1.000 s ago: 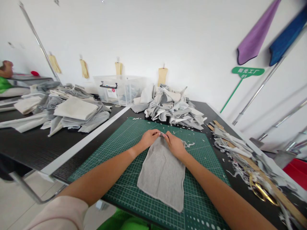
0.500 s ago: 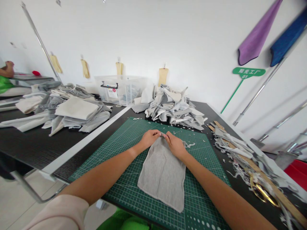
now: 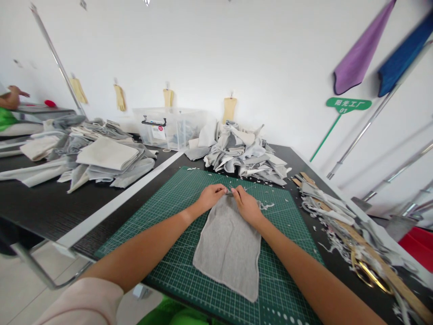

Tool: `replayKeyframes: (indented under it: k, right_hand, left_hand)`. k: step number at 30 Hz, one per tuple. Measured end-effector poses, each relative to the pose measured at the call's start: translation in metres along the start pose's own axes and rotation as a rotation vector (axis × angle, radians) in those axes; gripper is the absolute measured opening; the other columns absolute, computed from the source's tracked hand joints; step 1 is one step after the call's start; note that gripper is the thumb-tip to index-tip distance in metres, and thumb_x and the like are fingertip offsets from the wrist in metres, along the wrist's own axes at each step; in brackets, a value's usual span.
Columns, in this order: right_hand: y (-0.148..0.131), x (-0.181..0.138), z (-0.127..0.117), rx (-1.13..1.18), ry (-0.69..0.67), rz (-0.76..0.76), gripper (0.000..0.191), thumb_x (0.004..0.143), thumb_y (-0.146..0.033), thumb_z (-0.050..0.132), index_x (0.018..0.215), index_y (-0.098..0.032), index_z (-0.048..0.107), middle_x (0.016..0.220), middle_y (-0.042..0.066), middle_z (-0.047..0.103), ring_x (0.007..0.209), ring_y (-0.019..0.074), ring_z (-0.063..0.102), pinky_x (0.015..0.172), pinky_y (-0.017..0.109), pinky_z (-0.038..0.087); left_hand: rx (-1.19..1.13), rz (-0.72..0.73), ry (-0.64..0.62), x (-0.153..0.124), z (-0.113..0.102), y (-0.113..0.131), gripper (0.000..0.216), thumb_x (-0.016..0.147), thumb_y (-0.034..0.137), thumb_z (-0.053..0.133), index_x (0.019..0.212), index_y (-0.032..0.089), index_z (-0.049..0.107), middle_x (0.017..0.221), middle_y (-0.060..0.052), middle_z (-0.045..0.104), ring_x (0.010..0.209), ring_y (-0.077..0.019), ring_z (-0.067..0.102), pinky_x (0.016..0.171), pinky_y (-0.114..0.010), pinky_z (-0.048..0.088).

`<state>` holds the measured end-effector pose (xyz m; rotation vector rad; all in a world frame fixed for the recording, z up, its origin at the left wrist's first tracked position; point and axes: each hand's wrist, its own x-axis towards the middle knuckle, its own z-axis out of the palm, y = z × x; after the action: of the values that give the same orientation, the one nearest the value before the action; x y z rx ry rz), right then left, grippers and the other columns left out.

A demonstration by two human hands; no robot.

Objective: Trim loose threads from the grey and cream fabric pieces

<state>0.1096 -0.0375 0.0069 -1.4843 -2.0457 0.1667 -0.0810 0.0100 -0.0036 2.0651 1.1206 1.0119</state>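
A grey cloth piece point(image 3: 229, 248) with stitched edges lies on the green cutting mat point(image 3: 169, 225), its far edge raised a little. My left hand point(image 3: 214, 196) pinches that far edge from the left side. Close beside it, my right hand point(image 3: 246, 203) pinches the same edge, thumb and forefinger together. Something thin and dark shows between the two sets of fingertips, too small to make out. White thread scraps point(image 3: 267, 206) lie on the mat just right of my right hand.
A heap of grey and white cloth scraps point(image 3: 243, 153) lies behind the mat. Folded cloth point(image 3: 108, 153) is piled at left, near a clear plastic box point(image 3: 162, 128). Gold-handled scissors point(image 3: 370, 275), a wooden strip point(image 3: 358, 237) and trimmings lie at right. Another person's arm point(image 3: 11, 98) is far left.
My hands keep their pinch on the cloth's far edge, with only slight finger movement. The view has shifted slightly. The other person's hand at far left has opened outward.
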Motion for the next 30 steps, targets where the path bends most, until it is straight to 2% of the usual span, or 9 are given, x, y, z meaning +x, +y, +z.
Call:
replayKeyframes:
  k: [7,13,18,21,25,27,30]
  right_hand:
    - [-0.003,-0.002,-0.004,0.022,0.037,0.035,0.037,0.105,-0.051,0.024,0.095,-0.025,0.048,0.077,0.001,0.062,0.071,0.0193,0.062,0.065,0.025,0.034]
    - [0.003,0.0,-0.009,0.009,0.206,0.191,0.044,0.104,-0.055,0.021,0.094,-0.024,0.05,0.074,0.001,0.061,0.067,0.0216,0.06,0.061,0.027,0.03]
    - [0.008,0.003,-0.018,0.003,0.273,0.269,0.049,0.103,-0.057,0.02,0.096,-0.023,0.054,0.076,0.004,0.062,0.068,0.0213,0.059,0.061,0.028,0.029]
    - [0.01,0.005,-0.026,-0.008,0.272,0.301,0.051,0.103,-0.059,0.02,0.095,-0.023,0.056,0.076,0.004,0.062,0.068,0.0208,0.057,0.061,0.027,0.028]
    - [0.016,0.002,-0.037,-0.015,0.209,0.333,0.051,0.102,-0.061,0.023,0.09,-0.024,0.055,0.074,0.003,0.061,0.068,0.0202,0.056,0.06,0.026,0.027]
    - [0.023,-0.006,-0.043,-0.024,0.178,0.344,0.05,0.102,-0.061,0.024,0.087,-0.024,0.054,0.073,0.003,0.061,0.068,0.0202,0.056,0.06,0.026,0.027]
    - [0.039,-0.024,-0.052,-0.041,0.129,0.354,0.05,0.102,-0.06,0.025,0.083,-0.024,0.053,0.072,0.002,0.061,0.067,0.02,0.057,0.059,0.026,0.027]
  left_hand:
    - [0.053,0.008,0.049,-0.005,0.001,0.006,0.027,0.094,0.035,0.048,0.093,0.02,0.07,0.083,0.0,0.07,0.074,-0.0141,0.06,0.066,-0.024,0.041]
    - [0.216,0.04,0.191,-0.009,0.003,0.008,0.021,0.094,0.027,0.049,0.092,0.02,0.069,0.093,-0.005,0.07,0.09,-0.0181,0.06,0.084,-0.029,0.043]
    - [0.368,-0.007,0.22,-0.01,0.002,0.004,0.019,0.094,0.02,0.047,0.09,0.019,0.066,0.093,-0.007,0.067,0.091,-0.0205,0.058,0.087,-0.034,0.041]
    - [0.46,-0.046,0.256,-0.012,-0.001,0.005,0.016,0.09,0.015,0.049,0.096,0.019,0.064,0.097,-0.008,0.065,0.093,-0.0225,0.056,0.088,-0.036,0.039]
    - [0.528,-0.079,0.311,-0.013,-0.006,0.012,0.025,0.085,0.008,0.05,0.104,0.019,0.061,0.102,-0.01,0.062,0.096,-0.024,0.054,0.088,-0.037,0.038]
    - [0.522,-0.032,0.287,-0.013,-0.007,0.02,0.026,0.086,0.007,0.047,0.104,0.02,0.061,0.102,-0.01,0.062,0.097,-0.0239,0.054,0.089,-0.037,0.039]
    - [0.463,0.079,0.169,-0.01,-0.004,0.036,0.026,0.087,0.008,0.045,0.101,0.022,0.062,0.099,-0.008,0.063,0.097,-0.023,0.055,0.09,-0.037,0.04]
